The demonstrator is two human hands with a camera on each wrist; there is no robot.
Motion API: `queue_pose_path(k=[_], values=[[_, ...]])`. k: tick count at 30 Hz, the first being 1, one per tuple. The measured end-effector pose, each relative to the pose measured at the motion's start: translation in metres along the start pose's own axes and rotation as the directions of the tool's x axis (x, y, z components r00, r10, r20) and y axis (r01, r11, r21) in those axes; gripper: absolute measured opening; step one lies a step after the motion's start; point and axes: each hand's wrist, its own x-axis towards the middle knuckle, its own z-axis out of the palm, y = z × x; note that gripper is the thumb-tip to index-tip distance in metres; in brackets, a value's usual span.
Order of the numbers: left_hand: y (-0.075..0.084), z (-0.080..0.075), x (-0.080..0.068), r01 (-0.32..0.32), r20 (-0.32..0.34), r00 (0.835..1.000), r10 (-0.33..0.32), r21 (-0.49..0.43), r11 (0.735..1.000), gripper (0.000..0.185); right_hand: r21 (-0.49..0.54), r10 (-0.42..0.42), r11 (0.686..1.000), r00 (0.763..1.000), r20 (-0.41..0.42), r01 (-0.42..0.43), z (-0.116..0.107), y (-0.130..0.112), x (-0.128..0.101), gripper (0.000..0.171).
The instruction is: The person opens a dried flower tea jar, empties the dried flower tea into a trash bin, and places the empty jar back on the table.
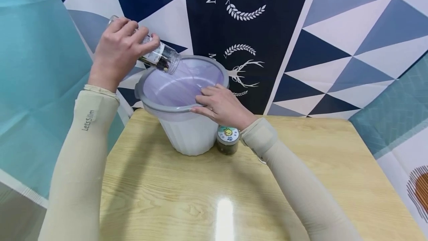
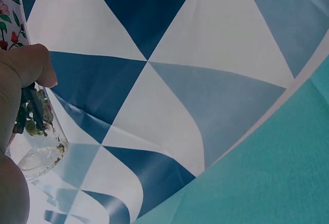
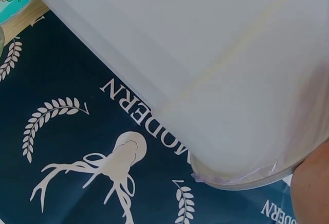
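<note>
My left hand (image 1: 122, 45) grips a clear jar (image 1: 170, 60) with a flowered label, tilted so its open mouth points down over the near-left rim of a white waste bin (image 1: 190, 133). Dark dried bits (image 2: 33, 113) lie inside the jar, and a few small crumbs cling near its mouth in the left wrist view. A thin purple bag (image 1: 164, 88) lines the bin and folds over its grey rim. At the bin's right side my right hand (image 1: 222, 105) holds the rim, fingers over the inner side and thumb along the outside.
Close against the bin's right foot stands a small lidded jar (image 1: 228, 139) with dark contents and a sun picture on its lid. Both stand on a wooden table (image 1: 187, 192). A patterned cloth (image 1: 334, 47) hangs right behind, with a teal cloth (image 1: 33, 84) at the left.
</note>
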Motion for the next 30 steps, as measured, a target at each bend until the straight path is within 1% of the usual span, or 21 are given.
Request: queue_pose_path(k=[3, 7, 13, 19, 26, 30], values=[[0.0013, -0.0007, 0.0013, -0.01, 0.017, 1.0, 0.01, 0.0, 1.0, 0.047, 0.002, 0.001, 1.0, 1.0, -0.013, -0.001, 0.0005, -0.0002, -0.0021, 0.032], [0.0009, -0.0019, 0.0008, -0.005, 0.021, 1.0, 0.006, -0.009, 1.0, 0.045, 0.0, -0.002, 1.0, 1.0, -0.025, 0.002, 0.002, 0.0002, -0.0016, 0.029], [-0.0001, -0.001, -0.0018, 0.008, 0.03, 1.0, -0.008, -0.003, 1.0, 0.045, 0.0, 0.002, 1.0, 1.0, -0.016, -0.002, 0.0029, 0.0002, -0.0001, 0.031], [0.0021, -0.001, -0.001, 0.002, 0.042, 0.999, -0.002, 0.008, 1.0, 0.049, -0.008, 0.011, 1.0, 1.0, -0.01, -0.011, 0.0023, 0.0005, -0.002, 0.031], [0.0011, -0.0015, -0.0017, 0.006, 0.032, 0.999, -0.006, 0.007, 1.0, 0.05, 0.0, 0.001, 1.0, 1.0, -0.027, -0.001, 0.0032, 0.0004, -0.0021, 0.031], [-0.0011, -0.0011, -0.0012, -0.008, 0.012, 1.0, 0.007, 0.02, 1.0, 0.051, 0.001, -0.008, 1.0, 0.999, -0.038, 0.008, 0.0039, 0.001, -0.0009, 0.032]])
